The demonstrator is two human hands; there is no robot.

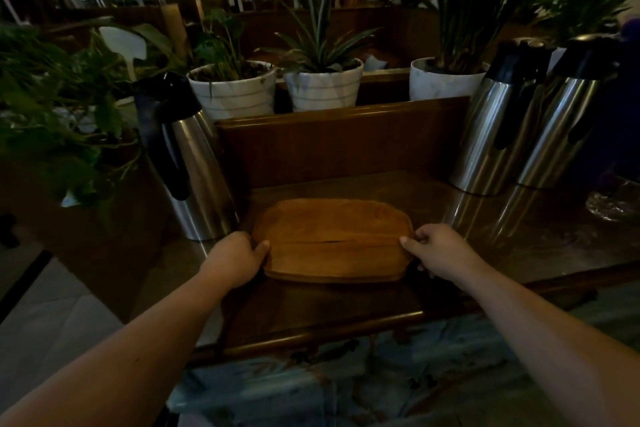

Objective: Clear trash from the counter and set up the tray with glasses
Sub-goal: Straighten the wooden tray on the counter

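Both hands grip the tray's ends, left hand (239, 258) and right hand (438, 250); the tray (332, 239) is orange-brown wood, oblong, bare, on the dark surface (346, 308).

Three steel jugs (194, 163) and white plant pots (323, 87) behind.

The room was dim, lit mostly from far behind. A dark wooden desk (346, 305) had a raised wooden back panel (339, 146). Behind that panel stood three white plant pots (323, 87) in a row, with leafy plants rising from them. To the left of the panel was one steel thermos jug (194, 163); to its right stood two more (519, 128). Beyond the pots ran a dark railing with small lights and foliage. Left of the desk, pale floor tiles (52, 315) showed.
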